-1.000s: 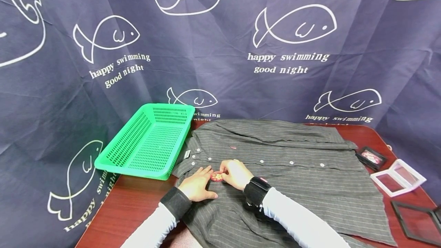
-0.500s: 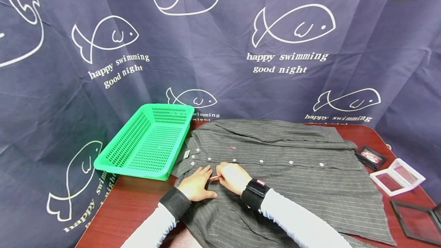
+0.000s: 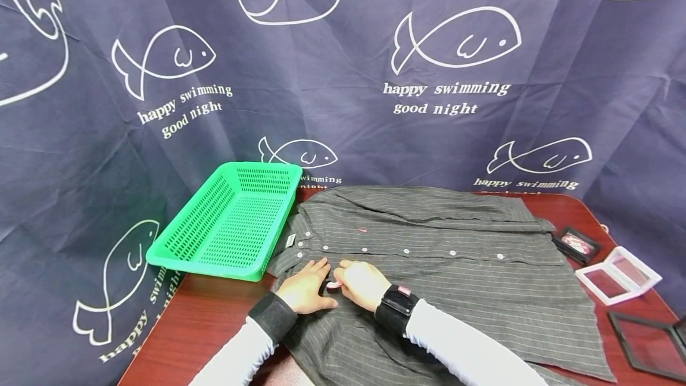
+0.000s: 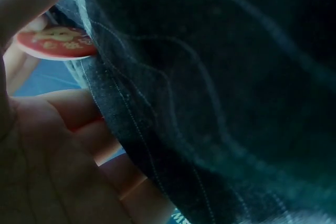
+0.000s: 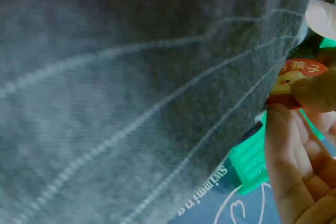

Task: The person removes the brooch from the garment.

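A dark grey pinstriped shirt (image 3: 429, 290) lies spread over the table. My right hand (image 3: 365, 283) pinches a small round badge (image 3: 334, 285) between thumb and fingers near the shirt's collar end. Its printed red face shows in the left wrist view as a red badge (image 4: 55, 43) and in the right wrist view, partly behind the thumb, as a red badge (image 5: 298, 67). The badge stands tilted at the cloth; whether a pin goes through the fabric is hidden. My left hand (image 3: 304, 288) rests on the shirt just left of the badge, its fingers extended on the cloth.
A green plastic basket (image 3: 273, 207) stands at the back left, beside the collar. At the right lie a black case (image 3: 577, 245) with a red-and-white item, an opened white frame (image 3: 619, 276) and a black frame (image 3: 645, 347). A patterned blue curtain (image 3: 343, 76) hangs behind.
My right hand has tilted the badge from lying face up to nearly edge-on, its pale edge now showing, and has shifted slightly toward me. The left hand has stayed in place.
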Demonstrator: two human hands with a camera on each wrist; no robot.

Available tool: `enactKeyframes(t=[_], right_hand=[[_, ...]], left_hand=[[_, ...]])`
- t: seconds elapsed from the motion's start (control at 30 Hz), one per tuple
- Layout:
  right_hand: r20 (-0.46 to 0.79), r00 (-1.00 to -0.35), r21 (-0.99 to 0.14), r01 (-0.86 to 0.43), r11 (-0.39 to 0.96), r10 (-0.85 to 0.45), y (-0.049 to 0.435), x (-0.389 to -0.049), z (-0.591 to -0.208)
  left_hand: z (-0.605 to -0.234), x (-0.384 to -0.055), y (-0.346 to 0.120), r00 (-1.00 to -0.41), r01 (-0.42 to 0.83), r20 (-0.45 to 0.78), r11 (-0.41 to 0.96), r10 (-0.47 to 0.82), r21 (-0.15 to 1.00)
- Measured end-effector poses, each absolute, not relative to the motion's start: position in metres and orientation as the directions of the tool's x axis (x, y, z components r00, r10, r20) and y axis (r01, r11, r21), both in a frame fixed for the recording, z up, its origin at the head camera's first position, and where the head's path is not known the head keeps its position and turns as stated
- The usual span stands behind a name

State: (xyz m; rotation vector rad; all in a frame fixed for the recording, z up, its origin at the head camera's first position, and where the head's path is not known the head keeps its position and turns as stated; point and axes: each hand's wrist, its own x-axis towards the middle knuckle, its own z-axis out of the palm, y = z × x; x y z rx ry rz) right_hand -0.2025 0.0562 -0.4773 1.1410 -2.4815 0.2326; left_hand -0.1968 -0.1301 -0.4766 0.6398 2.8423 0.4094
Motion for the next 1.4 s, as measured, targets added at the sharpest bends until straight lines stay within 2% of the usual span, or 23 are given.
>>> enactKeyframes(t=[0.3,0.57,0.8,1.4], right_hand=[[0.426,-0.553,0.059,-0.773,0.632,-0.716,0.058,-0.199,-0.482],[0.428,-0.534,0.055,-0.790,0.611,-0.729,0.060,-0.198,-0.482],[0.400,-0.545,0.023,-0.798,0.602,-0.737,0.062,-0.198,-0.481],[0.360,-0.569,0.011,-0.789,0.614,-0.739,0.061,-0.195,-0.480]], left_hand=[[-0.471,-0.195,-0.130,-0.886,0.400,-0.107,0.860,0.451,0.317],[-0.471,-0.195,-0.131,-0.868,0.465,-0.013,0.823,0.496,0.325],[-0.470,-0.186,-0.125,-0.846,0.524,0.056,0.806,0.531,0.275],[-0.469,-0.181,-0.121,-0.834,0.551,0.108,0.801,0.542,0.233]])
